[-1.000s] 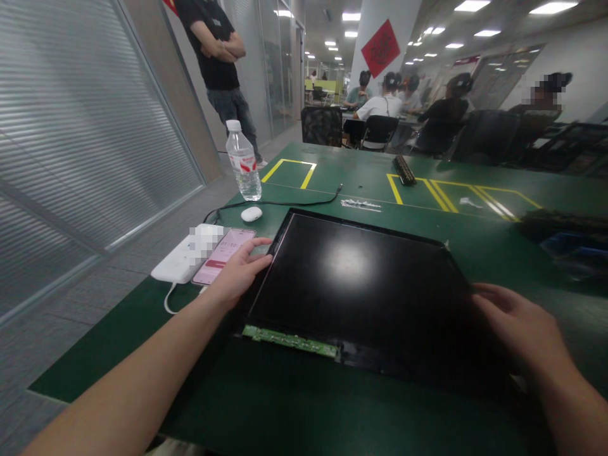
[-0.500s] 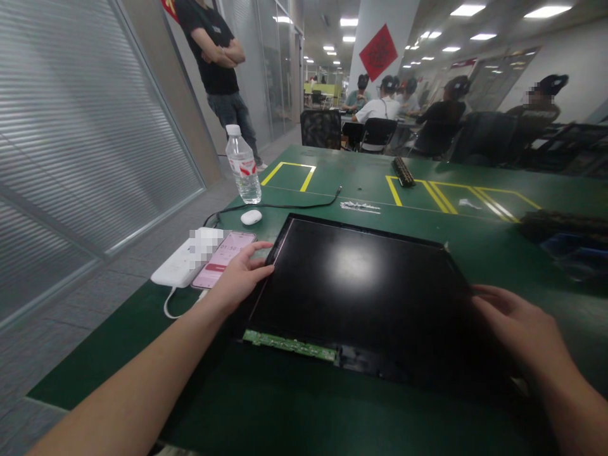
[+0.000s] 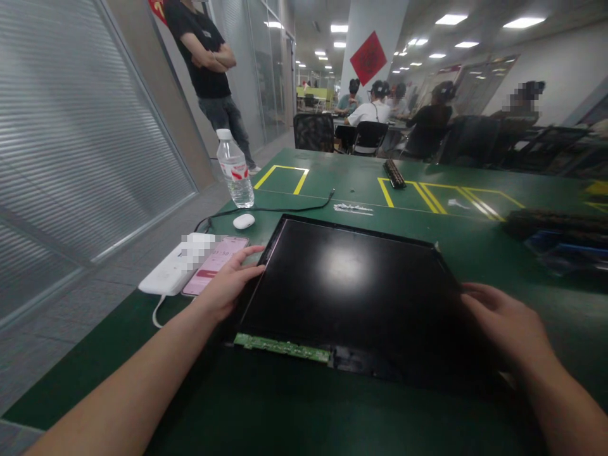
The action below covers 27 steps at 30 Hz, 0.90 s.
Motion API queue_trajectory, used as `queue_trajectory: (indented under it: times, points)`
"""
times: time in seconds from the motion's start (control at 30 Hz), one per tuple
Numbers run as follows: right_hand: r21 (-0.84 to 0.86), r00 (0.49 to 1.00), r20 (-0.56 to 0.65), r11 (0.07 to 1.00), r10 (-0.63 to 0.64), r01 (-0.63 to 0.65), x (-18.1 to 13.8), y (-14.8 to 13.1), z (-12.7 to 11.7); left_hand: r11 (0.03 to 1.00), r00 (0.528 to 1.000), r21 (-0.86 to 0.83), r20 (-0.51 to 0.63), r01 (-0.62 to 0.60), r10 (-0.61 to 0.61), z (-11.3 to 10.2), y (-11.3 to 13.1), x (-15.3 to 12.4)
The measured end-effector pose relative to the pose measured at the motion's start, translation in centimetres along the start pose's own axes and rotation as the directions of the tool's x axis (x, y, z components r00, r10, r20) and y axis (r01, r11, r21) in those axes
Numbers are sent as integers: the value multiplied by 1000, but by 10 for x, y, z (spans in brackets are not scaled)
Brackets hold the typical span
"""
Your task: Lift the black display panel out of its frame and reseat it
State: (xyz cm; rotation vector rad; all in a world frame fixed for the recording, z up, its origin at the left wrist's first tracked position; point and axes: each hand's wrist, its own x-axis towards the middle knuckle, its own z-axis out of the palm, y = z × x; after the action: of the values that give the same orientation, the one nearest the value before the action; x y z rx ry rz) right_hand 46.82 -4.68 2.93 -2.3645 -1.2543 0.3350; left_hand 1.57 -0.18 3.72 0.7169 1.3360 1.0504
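A black LCD screen panel point(image 3: 351, 304) lies face up over the green table, its glossy face reflecting a ceiling light. Along its near left edge runs a narrow green circuit board point(image 3: 282, 348). My left hand point(image 3: 235, 278) grips the panel's left edge, thumb and fingers at the frame. On the opposite side, my right hand point(image 3: 503, 320) is closed around the right edge, its fingertips partly hidden by the panel and shadow. Beside my left hand lies a pink-screened phone point(image 3: 216, 263), with a white power bank point(image 3: 166, 272) to its left.
A water bottle point(image 3: 236, 174), a white earbud case point(image 3: 244, 221) and a black cable point(image 3: 289, 209) are on the green table point(image 3: 304, 411). Farther back are a dark ribbed strip point(image 3: 394, 173) and yellow tape marks. Clear plastic point(image 3: 565, 253) lies at right. One person stands behind; others sit beyond.
The whole view has shifted slightly, so the scene appears a little farther left. Both hands keep their hold on the panel's edges, with no clear movement of it on the table.
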Motion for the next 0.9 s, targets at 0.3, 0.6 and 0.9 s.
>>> queue_trajectory:
  times: [0.3,0.6,0.9]
  points:
    - [46,999,-5,998,-36,37,1,6,4,984,990,-138,94,117,-105,-1,-1,1]
    - [35,999,19,999,-30,29,1,6,5,981,974,-93,166,170,-153,-1,5,-5]
    - [58,999,20,997,-43,41,0,6,6,999,986,-29,164,35,-29,-3,3,-5]
